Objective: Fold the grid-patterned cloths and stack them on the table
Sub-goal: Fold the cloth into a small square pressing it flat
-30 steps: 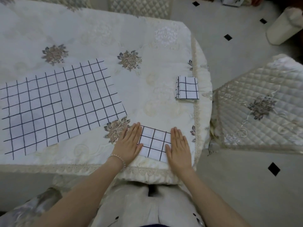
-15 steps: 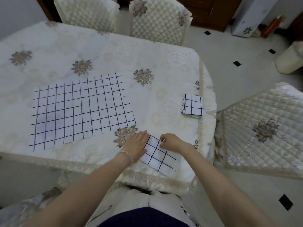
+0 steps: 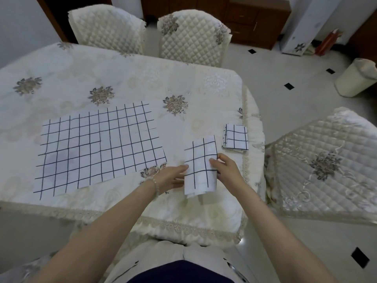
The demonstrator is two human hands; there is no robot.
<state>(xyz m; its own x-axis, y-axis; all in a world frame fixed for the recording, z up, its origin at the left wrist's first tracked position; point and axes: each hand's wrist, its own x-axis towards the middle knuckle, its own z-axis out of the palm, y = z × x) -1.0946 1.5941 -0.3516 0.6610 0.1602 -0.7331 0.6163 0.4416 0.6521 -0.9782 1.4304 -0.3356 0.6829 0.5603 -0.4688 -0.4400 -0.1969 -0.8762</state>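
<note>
Head view, looking down at a table (image 3: 122,78) under a cream embroidered tablecloth. Both my hands grip one folded grid-patterned cloth (image 3: 201,166) near the table's right front area. My left hand (image 3: 173,177) pinches its left edge, fingers curled under the fabric and thumb on top. My right hand (image 3: 225,170) grips the right edge, thumb pressed on the upper face and the other fingers bent behind. The lower end of this cloth hangs loosely; whether it is clear of the tablecloth I cannot tell. Just beyond it to the right, near the table's right edge, lies a second folded cloth (image 3: 235,138), smaller, flat and apart from my hands. To the left, a large unfolded cloth (image 3: 98,148) is spread flat on the table, its near right corner close to my left hand. Quilted chairs (image 3: 191,37) stand at the far side.
</note>
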